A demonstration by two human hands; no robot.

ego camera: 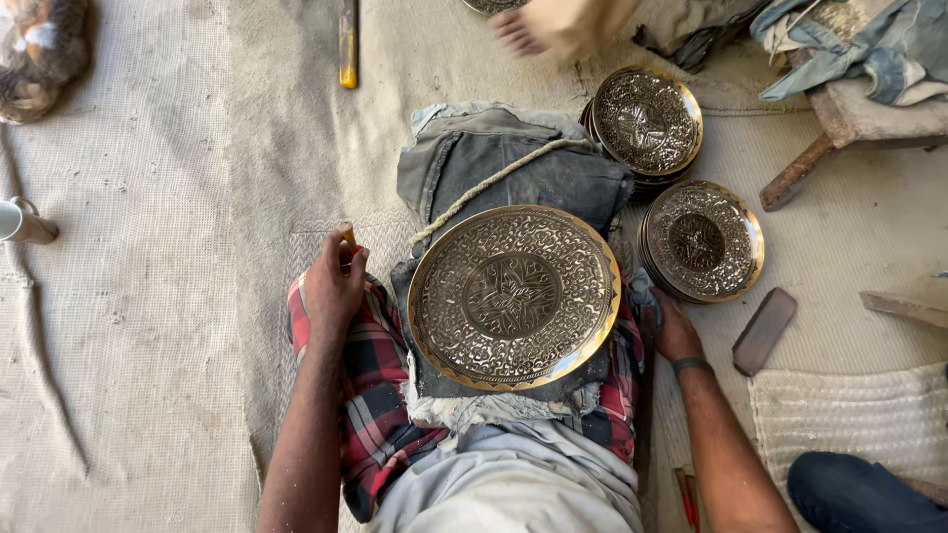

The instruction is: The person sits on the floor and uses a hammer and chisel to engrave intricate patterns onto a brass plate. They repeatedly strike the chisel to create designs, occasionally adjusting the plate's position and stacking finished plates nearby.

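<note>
Sitting at the far left edge is a white cup (22, 222) on the woven mat (138, 326); the left hand (334, 284) is closing its fingers around a small wooden-handled tool (348, 237) beside the checked cloth (370, 395); the large engraved brass plate (513, 296) is lying flat on grey padding (513, 168) over the lap; the right hand (674, 331) is resting low beside the plate, its grip impossible to tell; two stacks of smaller plates (701, 242) are sitting near it; another person's foot (538, 25) is showing at the top.
</note>
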